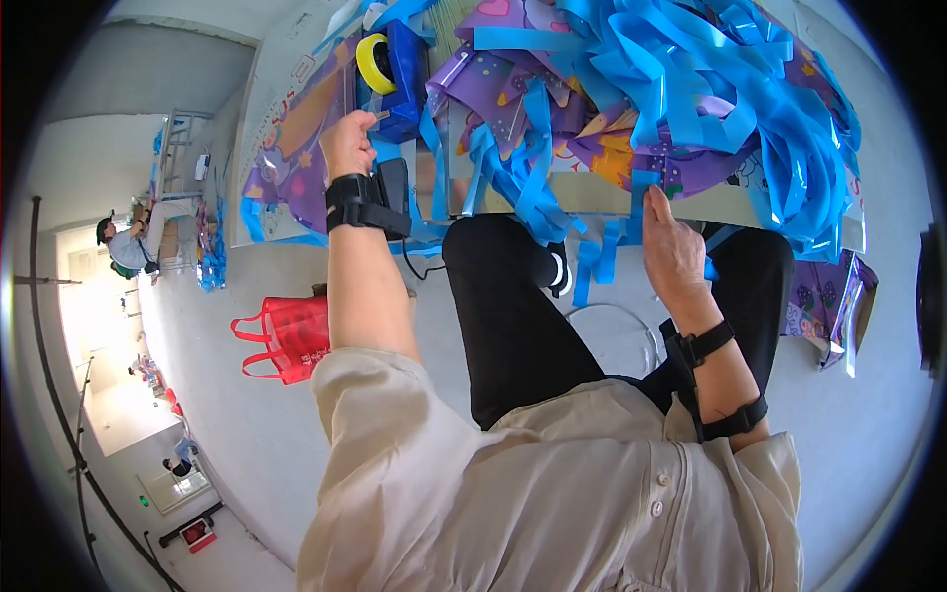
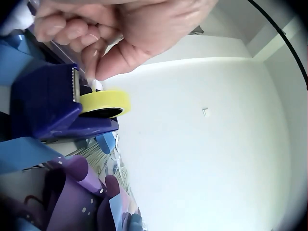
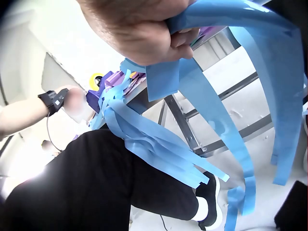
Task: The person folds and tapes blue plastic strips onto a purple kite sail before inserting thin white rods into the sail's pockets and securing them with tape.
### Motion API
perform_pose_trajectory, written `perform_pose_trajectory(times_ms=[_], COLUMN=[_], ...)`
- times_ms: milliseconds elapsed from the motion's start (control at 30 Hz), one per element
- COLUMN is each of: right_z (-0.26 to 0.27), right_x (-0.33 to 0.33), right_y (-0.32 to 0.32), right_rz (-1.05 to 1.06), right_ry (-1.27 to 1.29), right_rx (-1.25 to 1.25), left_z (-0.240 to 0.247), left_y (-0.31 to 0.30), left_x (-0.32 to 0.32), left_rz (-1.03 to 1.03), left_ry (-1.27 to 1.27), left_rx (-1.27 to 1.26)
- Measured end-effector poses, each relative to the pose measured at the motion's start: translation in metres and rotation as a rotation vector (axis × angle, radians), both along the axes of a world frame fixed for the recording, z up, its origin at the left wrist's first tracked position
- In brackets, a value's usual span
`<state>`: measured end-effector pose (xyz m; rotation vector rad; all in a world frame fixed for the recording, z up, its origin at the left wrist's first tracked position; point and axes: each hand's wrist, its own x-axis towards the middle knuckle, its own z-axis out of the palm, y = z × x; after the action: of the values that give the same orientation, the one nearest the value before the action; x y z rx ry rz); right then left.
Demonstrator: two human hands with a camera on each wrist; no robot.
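Observation:
My left hand (image 1: 347, 148) is at the blue tape dispenser (image 1: 402, 94) on the table's left part. In the left wrist view, thumb and forefinger pinch the end of clear tape (image 2: 94, 86), just off the serrated cutter. The yellow tape roll (image 2: 108, 100) sits in the dispenser. At the table's near edge my right hand (image 1: 675, 247) holds a blue plastic strip (image 3: 162, 79) between its fingers, and the forefinger points toward the table. More blue strips (image 3: 202, 96) hang down around this hand in the right wrist view.
A big heap of blue strips (image 1: 681, 69) covers purple printed film (image 1: 503, 74) on the table (image 1: 592, 197). On the floor are a red bag (image 1: 296, 340) at left and a purple printed package (image 1: 829, 306) at right. Another person (image 1: 138, 242) is at far left.

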<state>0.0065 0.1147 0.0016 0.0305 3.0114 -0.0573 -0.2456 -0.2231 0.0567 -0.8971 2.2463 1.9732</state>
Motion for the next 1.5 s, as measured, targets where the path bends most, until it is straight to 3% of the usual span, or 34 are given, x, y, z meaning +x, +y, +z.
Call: perform_pose_trajectory(times_ms=[233,300,333,367,433,500,633,833,1167,1300,1367,1433,1500], right_z=[-0.003,0.0,0.001,0.0,-0.01,-0.012,-0.012,-0.014,-0.004,-0.005,-0.005,-0.006,-0.008], right_x=[0.001,0.0,0.001,0.001,0.002,0.006,0.007,0.008,0.009,0.01,0.011,0.011,0.011], right_y=[0.0,0.001,0.001,0.002,0.005,0.008,0.008,0.011,0.013,0.016,0.017,0.017,0.017], right_rz=[0.012,0.001,-0.006,-0.014,-0.026,-0.026,-0.033,-0.032,-0.043,-0.035,-0.036,-0.029,-0.026], right_ry=[0.023,0.02,0.017,0.016,-0.001,0.025,0.104,0.164,0.126,0.129,0.12,0.115,0.111], right_rx=[-0.018,-0.029,-0.046,-0.042,-0.069,-0.088,-0.105,-0.241,-0.224,-0.212,-0.221,-0.221,-0.219], left_z=[-0.019,-0.033,-0.079,-0.156,-0.061,-0.031,-0.028,-0.052,-0.062,-0.054,-0.051,-0.05,-0.051], left_y=[0.006,0.005,-0.025,-0.063,0.023,0.081,0.177,0.244,0.228,0.228,0.225,0.229,0.235], left_x=[0.028,0.031,0.022,0.007,0.059,0.098,0.147,0.157,0.154,0.155,0.15,0.149,0.146], left_rz=[0.098,-0.055,-0.262,-0.576,-0.062,-0.221,-0.569,-0.614,-0.807,-0.628,-0.933,-0.977,-1.058], left_ry=[-0.098,0.002,0.036,0.235,-0.235,-0.135,-0.148,-0.234,-0.239,-0.029,-0.045,-0.019,0.198], left_rx=[0.428,0.314,0.122,-0.447,0.391,0.386,0.569,0.546,0.471,0.55,0.408,0.312,0.18])
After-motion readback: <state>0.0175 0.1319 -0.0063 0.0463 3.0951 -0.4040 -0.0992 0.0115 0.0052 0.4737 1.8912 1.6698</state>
